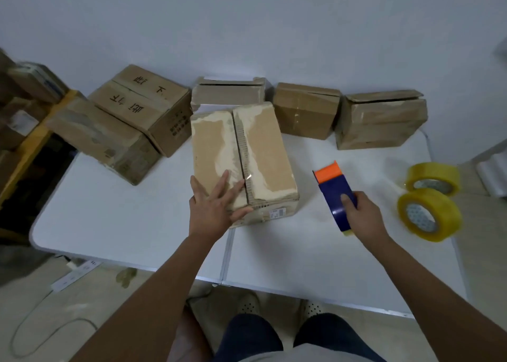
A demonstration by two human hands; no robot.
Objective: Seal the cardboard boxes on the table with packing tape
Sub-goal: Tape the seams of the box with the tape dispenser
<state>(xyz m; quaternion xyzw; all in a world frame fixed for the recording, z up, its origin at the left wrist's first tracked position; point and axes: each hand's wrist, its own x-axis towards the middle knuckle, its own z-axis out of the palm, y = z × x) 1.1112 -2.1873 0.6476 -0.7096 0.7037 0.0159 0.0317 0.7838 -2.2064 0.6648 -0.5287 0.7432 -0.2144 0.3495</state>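
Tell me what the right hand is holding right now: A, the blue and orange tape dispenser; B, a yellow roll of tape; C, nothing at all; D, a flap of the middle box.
A: the right hand grips the blue and orange tape dispenser just right of the middle box, while both yellow tape rolls lie untouched farther right on the table.

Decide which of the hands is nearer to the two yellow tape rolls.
Right. The right hand grips the tape dispenser just left of the yellow tape rolls; the left hand rests on the middle box, farther away.
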